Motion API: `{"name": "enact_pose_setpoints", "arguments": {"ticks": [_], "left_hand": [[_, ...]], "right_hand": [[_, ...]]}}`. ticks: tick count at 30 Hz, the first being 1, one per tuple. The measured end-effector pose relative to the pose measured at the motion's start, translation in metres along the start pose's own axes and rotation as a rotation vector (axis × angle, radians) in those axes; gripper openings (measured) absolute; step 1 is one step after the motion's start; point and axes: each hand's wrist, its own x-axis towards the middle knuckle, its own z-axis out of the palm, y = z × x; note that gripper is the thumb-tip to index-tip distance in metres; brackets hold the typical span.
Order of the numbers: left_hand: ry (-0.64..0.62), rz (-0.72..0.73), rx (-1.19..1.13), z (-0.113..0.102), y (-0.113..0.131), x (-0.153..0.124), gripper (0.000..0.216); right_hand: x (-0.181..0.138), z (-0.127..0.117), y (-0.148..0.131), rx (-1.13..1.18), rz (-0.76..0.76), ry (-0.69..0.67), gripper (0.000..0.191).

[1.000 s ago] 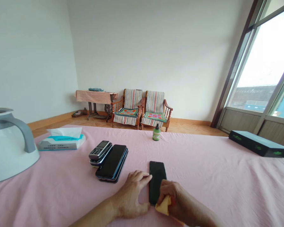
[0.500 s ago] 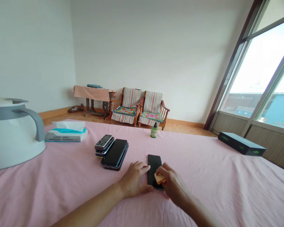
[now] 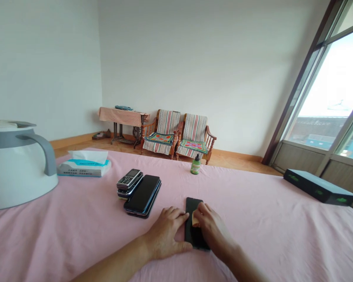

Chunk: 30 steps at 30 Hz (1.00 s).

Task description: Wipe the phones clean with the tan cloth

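Observation:
A black smartphone (image 3: pixel 190 232) lies flat, screen up, on the pink cloth before me. My left hand (image 3: pixel 164 234) steadies it, fingertips on its left edge and thumb by its lower end. In my closed right hand (image 3: pixel 213 229) is a small yellowish wiping cloth (image 3: pixel 195 220), pressed on the screen; the fingers hide most of it. To the left lies a stack of smartphones (image 3: pixel 143 194), its top one dark-screened. Beside that stack is a pile of keypad phones (image 3: pixel 130 179).
A green spray bottle (image 3: pixel 195 166) stands near the far edge of the pink-covered table (image 3: pixel 247 219). At left are a white jug (image 3: pixel 14 168) with a grey handle and a tissue pack (image 3: pixel 85 166). A black box (image 3: pixel 319 188) lies at right. Two chairs (image 3: pixel 179 137) stand beyond.
My right hand has slid the cloth up the smartphone's screen, away from me. The left hand stays against the smartphone. The view has turned slightly left.

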Motion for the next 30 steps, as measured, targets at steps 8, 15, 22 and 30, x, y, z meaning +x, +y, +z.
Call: {"name": "enact_pose_setpoints", "arguments": {"ticks": [8, 15, 22, 30], "left_hand": [[-0.061, -0.047, -0.052, -0.005, 0.003, 0.004, 0.076], [-0.107, -0.078, -0.079, -0.009, 0.006, 0.005, 0.077], [-0.076, -0.005, -0.033, 0.012, -0.017, 0.005, 0.079], [0.038, 0.100, 0.046, 0.041, -0.047, 0.001, 0.049]], "right_hand": [[0.002, 0.018, 0.021, 0.382, 0.257, 0.035, 0.018], [0.033, 0.035, 0.054, 0.399, 0.346, 0.038, 0.013], [0.042, 0.037, 0.063, 0.438, 0.354, 0.016, 0.017], [0.029, 0.021, 0.027, 0.588, 0.239, -0.062, 0.024]]}}
